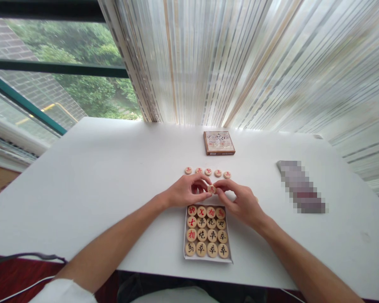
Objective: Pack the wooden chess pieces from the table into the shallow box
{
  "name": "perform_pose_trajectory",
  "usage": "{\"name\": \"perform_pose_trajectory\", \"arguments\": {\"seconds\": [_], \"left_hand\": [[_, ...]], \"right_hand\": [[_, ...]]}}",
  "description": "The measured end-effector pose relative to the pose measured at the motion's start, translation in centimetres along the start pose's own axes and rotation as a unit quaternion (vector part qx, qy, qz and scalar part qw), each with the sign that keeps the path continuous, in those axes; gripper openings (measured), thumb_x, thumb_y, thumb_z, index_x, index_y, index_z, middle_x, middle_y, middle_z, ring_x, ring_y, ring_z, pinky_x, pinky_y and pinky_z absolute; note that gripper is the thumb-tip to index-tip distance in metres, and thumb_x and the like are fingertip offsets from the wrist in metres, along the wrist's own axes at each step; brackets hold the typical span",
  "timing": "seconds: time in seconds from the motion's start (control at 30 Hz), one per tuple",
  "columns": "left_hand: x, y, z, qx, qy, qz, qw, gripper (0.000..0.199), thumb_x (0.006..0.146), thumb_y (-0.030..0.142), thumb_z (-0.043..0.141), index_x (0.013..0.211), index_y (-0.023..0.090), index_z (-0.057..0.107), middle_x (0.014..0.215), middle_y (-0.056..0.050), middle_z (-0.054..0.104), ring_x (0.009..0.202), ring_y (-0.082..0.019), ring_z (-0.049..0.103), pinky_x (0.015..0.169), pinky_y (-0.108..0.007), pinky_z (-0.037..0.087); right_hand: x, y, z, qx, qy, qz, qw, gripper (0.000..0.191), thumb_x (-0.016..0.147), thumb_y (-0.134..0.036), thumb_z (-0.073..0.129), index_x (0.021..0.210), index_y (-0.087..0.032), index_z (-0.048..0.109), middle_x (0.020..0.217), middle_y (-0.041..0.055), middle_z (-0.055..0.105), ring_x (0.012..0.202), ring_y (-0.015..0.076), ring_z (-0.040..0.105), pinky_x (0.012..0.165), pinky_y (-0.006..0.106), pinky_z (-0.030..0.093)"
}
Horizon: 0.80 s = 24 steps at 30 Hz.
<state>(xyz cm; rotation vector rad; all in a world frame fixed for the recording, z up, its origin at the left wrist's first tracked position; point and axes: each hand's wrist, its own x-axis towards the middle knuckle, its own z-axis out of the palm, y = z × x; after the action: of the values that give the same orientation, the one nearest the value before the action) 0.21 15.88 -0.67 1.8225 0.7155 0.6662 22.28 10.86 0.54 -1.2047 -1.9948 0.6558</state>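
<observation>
Between the fingertips of both my hands is a round wooden Chinese chess piece (211, 189) with a red character. My left hand (189, 189) pinches its left side, and my right hand (240, 202) grips it from the right. Just below them lies an open white box tray (208, 260), filled with rows of chess pieces in red and black characters. Beyond my hands, several red-marked pieces (208, 171) form a row on the white table. Part of another piece (256, 199) peeks out behind my right hand.
A flat chess box lid (220, 144) with printed characters lies farther back on the white table (113, 168). A blurred-out, dark rectangular object (303, 189) is on the right. Striped curtains (202, 63) and a window border the far edge. A dark cable (31, 255) crosses the near left.
</observation>
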Motion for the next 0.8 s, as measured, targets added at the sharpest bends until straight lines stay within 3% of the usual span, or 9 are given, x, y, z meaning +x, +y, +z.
{"name": "perform_pose_trajectory", "arguments": {"seconds": [0.17, 0.8], "left_hand": [[0.08, -0.19, 0.00, -0.029, 0.005, 0.000, 1.000, 0.033, 0.089, 0.033, 0.071, 0.115, 0.016, 0.060, 0.093, -0.007, 0.073, 0.085, -0.017, 0.069, 0.073, -0.027, 0.052], [0.07, 0.03, -0.21, -0.072, -0.016, -0.019, 0.997, 0.030, 0.093, 0.032, 0.066, 0.117, 0.015, 0.058, 0.095, -0.010, 0.074, 0.084, -0.017, 0.070, 0.076, -0.028, 0.054]], "right_hand": [[0.01, -0.11, -0.13, -0.007, -0.006, -0.012, 1.000, 0.019, 0.096, -0.020, 0.057, 0.113, -0.025, 0.061, 0.098, 0.0013, 0.076, 0.087, 0.0161, 0.073, 0.081, 0.027, 0.058], [0.16, 0.07, 0.15, 0.016, 0.007, -0.035, 0.999, 0.014, 0.094, -0.023, 0.063, 0.108, -0.024, 0.064, 0.097, 0.0023, 0.073, 0.083, 0.0165, 0.070, 0.079, 0.029, 0.060]]}}
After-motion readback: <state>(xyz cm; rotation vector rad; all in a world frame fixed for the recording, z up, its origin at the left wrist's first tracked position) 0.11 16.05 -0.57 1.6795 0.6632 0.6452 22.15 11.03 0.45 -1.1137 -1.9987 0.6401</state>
